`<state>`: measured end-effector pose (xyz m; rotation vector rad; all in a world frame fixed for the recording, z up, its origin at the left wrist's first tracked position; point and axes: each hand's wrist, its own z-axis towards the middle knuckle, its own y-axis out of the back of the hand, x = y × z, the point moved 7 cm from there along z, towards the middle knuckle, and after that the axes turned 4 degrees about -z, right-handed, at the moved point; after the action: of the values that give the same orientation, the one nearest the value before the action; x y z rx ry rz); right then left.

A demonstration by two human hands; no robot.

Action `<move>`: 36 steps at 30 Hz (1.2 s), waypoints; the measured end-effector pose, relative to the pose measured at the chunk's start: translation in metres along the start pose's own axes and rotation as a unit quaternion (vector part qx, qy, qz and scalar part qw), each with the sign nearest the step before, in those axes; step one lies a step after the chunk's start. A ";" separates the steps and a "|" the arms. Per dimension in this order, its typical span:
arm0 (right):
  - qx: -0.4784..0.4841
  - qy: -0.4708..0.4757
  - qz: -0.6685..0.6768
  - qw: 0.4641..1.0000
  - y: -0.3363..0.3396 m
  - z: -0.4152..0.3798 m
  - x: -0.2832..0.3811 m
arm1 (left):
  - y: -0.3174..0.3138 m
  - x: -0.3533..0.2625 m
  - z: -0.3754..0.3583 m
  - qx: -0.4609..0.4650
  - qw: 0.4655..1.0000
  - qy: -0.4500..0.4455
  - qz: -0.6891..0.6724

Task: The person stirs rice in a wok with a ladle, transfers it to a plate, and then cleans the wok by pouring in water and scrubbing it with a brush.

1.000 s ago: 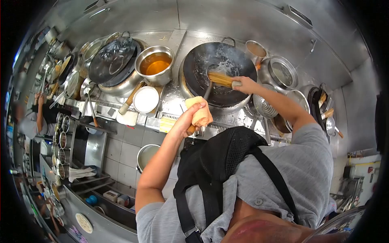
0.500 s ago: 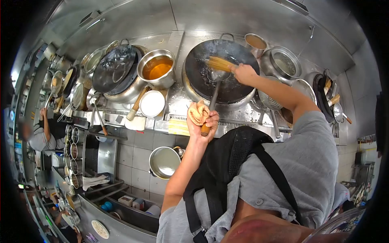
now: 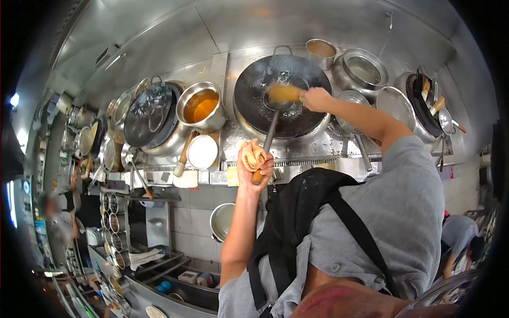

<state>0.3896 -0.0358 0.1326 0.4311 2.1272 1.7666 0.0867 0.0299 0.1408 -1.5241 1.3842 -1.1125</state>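
Observation:
A large black wok sits on the stove ahead of me, its surface wet and shiny. My left hand is closed round the wooden handle of a metal ladle, with a folded tan cloth in the same grip. The ladle's bowl lies inside the wok. My right hand grips a bamboo brush, whose blurred bristles are over the ladle's bowl; whether they touch it I cannot tell.
A pot of orange liquid, a white container and a second wok stand left. Right are a strainer and a metal pot. Co-workers are at far left and lower right.
The view has shifted. My right hand and the brush have moved slightly within the wok, the bristles now more blurred. Both hands keep their holds. A person has come into view at lower right.

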 end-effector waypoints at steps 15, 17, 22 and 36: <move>-0.264 -0.124 0.579 0.762 0.067 -0.024 -0.035 | 0.004 -0.028 -0.013 -0.164 0.240 -0.069 0.954; -0.096 -0.085 0.419 0.899 0.013 -0.014 -0.021 | 0.011 -0.029 -0.013 -0.179 0.210 -0.073 0.958; -0.030 -0.214 0.475 0.853 -0.008 -0.029 -0.023 | 0.020 -0.027 -0.025 -0.140 0.404 -0.096 0.899; -0.064 -0.143 0.247 0.956 -0.018 -0.027 -0.052 | 0.056 -0.022 -0.008 -0.129 0.735 -0.114 0.656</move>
<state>0.4245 -0.0857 0.1224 1.1886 1.7891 1.9324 0.0610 0.0458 0.0880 -0.4341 1.9011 0.1709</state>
